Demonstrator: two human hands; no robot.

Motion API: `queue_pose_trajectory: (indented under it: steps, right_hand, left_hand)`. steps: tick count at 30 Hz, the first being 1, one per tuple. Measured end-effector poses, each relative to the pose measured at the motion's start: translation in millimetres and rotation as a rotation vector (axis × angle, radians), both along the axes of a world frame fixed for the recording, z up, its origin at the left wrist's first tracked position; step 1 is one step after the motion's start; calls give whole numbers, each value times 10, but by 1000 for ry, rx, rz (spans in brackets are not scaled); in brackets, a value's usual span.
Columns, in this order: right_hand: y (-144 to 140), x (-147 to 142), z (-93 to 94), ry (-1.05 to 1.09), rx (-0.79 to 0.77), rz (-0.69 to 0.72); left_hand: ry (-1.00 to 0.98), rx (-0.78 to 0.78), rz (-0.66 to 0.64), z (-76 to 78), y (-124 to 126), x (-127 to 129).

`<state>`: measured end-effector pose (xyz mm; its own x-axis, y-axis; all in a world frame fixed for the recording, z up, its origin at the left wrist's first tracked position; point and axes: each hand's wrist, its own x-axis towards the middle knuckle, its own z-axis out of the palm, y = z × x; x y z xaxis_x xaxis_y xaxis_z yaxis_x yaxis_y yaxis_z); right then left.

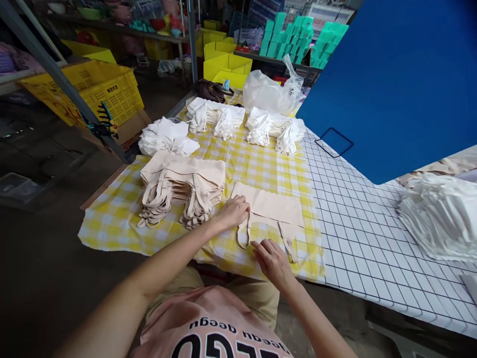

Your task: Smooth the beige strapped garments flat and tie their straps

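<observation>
At the near edge of a yellow-checked cloth (261,169), a person's two bare hands work a single beige strapped garment (270,205) laid flat — the right hand (274,261), fingers loosely spread and closed on nothing, rests on the cloth just beside one hanging strap loop (244,237), while the left hand (234,211) lies palm-down on the garment's left edge, pressing rather than pinching. The hands sit near each other but apart. To do this step well, it seems wise to hold that edge pinned flat while the straps are drawn straight and square, so the piece matches those already done. Just to the left stands a stack of beige garments (184,186), straps hanging toward the person. Farther back lie three piles of white garments (166,136), a clear plastic bag (270,92) and a dark small bag (211,90). To the right, a white grid-lined surface (357,219) carries another white pile (439,214) under a blue board (395,84) — beyond, a yellow crate (100,89) and shelving.
</observation>
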<state>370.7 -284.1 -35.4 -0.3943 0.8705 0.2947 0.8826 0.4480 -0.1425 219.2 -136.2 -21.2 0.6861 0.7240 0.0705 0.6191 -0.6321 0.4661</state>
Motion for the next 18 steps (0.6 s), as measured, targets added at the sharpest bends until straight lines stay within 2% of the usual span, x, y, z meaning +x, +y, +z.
queue_pose_trajectory:
  steps: [3,7,10,14,18]
  right_hand:
    - [129,198,-15,64,23,-148]
    - [398,615,-79,48,36,-431]
    - [550,881,-137,-11,-61,-498]
    - [650,1083,-137,129,-131,-547]
    - [834,1213,-52,307,-153,-828]
  left_hand:
    - [32,23,-46,57,-303,-116]
    - [81,85,-104,-21,-715,-278]
    - [47,94,-103,-91,-892,-392]
    - [-79,78,-48,-105,-877,-466]
    - [-83,125,116,-26,-501,-268]
